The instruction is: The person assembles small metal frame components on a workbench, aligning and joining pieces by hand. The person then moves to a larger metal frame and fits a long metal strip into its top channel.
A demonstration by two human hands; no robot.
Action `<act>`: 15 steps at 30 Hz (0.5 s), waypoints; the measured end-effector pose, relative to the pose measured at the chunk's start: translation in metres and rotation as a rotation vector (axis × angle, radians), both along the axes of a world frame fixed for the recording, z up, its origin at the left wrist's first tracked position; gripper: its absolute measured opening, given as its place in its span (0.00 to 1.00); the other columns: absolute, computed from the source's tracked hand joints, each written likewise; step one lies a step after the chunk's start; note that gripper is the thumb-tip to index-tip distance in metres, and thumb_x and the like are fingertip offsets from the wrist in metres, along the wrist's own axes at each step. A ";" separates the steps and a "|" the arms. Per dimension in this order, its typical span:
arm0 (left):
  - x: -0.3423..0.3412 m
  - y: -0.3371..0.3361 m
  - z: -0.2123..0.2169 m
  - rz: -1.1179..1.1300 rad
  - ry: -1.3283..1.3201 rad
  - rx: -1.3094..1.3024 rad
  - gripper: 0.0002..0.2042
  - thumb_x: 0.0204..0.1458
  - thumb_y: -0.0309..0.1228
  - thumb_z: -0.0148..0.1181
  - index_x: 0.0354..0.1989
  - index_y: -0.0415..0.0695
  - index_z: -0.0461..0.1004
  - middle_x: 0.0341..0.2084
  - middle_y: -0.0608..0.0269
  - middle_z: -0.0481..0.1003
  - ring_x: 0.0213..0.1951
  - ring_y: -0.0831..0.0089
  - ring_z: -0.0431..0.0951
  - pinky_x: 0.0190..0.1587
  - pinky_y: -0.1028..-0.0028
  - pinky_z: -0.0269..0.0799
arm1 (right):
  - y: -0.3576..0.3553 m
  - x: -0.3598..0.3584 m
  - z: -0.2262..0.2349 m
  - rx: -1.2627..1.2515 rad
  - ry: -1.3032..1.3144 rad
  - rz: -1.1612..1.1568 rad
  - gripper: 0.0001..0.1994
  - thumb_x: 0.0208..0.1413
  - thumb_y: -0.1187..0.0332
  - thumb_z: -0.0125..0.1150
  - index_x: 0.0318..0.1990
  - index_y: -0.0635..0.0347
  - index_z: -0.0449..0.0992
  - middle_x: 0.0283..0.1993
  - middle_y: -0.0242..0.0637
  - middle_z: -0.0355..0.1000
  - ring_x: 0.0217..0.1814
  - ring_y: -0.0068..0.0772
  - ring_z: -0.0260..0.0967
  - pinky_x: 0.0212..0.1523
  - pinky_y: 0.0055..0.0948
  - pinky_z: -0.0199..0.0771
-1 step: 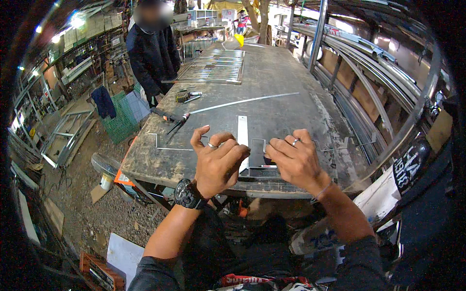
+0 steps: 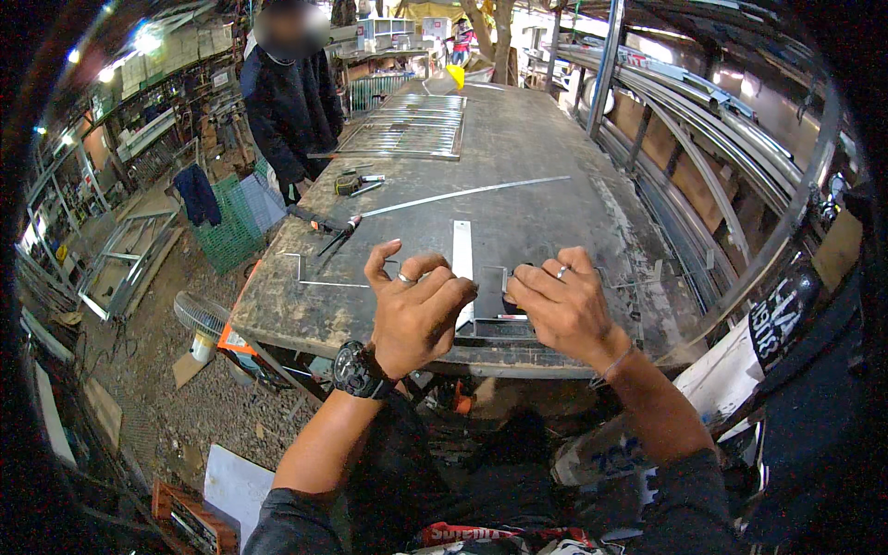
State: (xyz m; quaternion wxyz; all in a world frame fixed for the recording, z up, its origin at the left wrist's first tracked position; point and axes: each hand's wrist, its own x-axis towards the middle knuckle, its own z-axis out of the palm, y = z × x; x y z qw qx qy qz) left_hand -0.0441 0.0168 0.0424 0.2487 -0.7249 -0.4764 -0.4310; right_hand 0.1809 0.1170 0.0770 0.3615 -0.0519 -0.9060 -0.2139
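Over the near end of the worktable (image 2: 546, 227), my left hand (image 2: 421, 310) is closed with curled fingers, a watch on its wrist. My right hand (image 2: 564, 305) faces it, fingers also curled in. Both seem to grip a thin bent metal rod (image 2: 333, 284); its stepped end shows left of my left hand. My fingers hide most of its middle. Between the hands a flat white strip (image 2: 462, 242) lies lengthwise on the table. Beside my right fingertips is a small red and white marker-like stick (image 2: 511, 317); whether it is held I cannot tell.
A long thin metal strip (image 2: 462, 194), a black and orange hand tool (image 2: 324, 224) and a tape measure (image 2: 348, 185) lie beyond my hands. Farther off is a barred metal frame (image 2: 407, 125), with another person (image 2: 291, 102) left of it. Long profiles fill a rack (image 2: 694, 111) at right.
My hands stay in the same place. The thin bent line right of my right hand reached farther right in the earlier frame.
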 end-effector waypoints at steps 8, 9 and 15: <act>-0.004 0.004 0.000 -0.047 0.081 0.020 0.13 0.42 0.24 0.65 0.37 0.54 0.81 0.31 0.73 0.78 0.48 0.67 0.81 0.72 0.45 0.44 | 0.013 0.003 -0.001 0.026 -0.025 0.074 0.12 0.50 0.70 0.62 0.43 0.56 0.83 0.42 0.29 0.76 0.39 0.31 0.72 0.50 0.38 0.67; -0.003 0.003 -0.001 -0.049 0.081 0.027 0.13 0.41 0.24 0.65 0.38 0.54 0.81 0.31 0.72 0.78 0.49 0.67 0.81 0.72 0.45 0.45 | 0.013 0.003 0.000 0.030 -0.029 0.079 0.12 0.50 0.70 0.62 0.43 0.56 0.82 0.42 0.29 0.76 0.38 0.31 0.71 0.49 0.37 0.67; 0.007 0.002 -0.005 0.068 -0.003 0.110 0.14 0.46 0.27 0.69 0.43 0.51 0.80 0.31 0.71 0.78 0.42 0.68 0.80 0.66 0.51 0.55 | 0.005 -0.005 0.002 0.049 0.061 0.006 0.10 0.51 0.69 0.63 0.42 0.55 0.82 0.39 0.29 0.75 0.38 0.31 0.71 0.47 0.37 0.66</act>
